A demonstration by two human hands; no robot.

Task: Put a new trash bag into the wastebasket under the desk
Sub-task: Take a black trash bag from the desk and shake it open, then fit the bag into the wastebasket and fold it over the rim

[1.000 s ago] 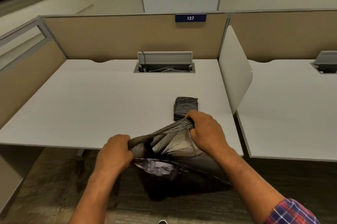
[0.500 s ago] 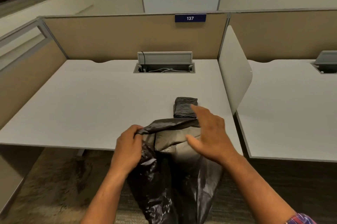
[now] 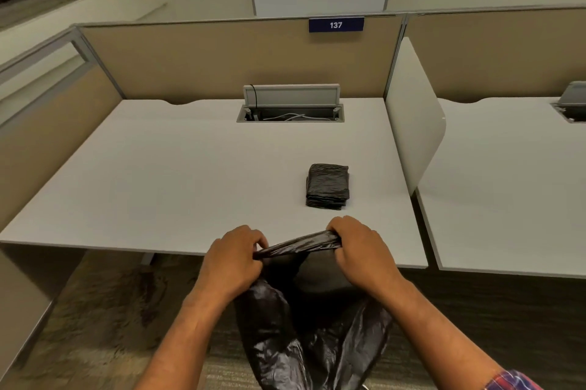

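Observation:
A black trash bag hangs in front of the white desk, its body drooping toward the carpet. My left hand grips the bag's top edge on the left. My right hand grips the same edge on the right, so the rim is stretched taut between both fists just over the desk's front edge. A folded stack of black bags lies on the desk just beyond my right hand. No wastebasket is visible in this view.
A white divider panel separates this desk from the neighbouring desk on the right. A cable tray with its lid raised sits at the back. Beige partition walls enclose the back and left. Carpet lies below.
My right hand, open half a second ago, has closed on the bag's rim again. Both hands now pull the edge taut, and the bag hangs longer than a second ago.

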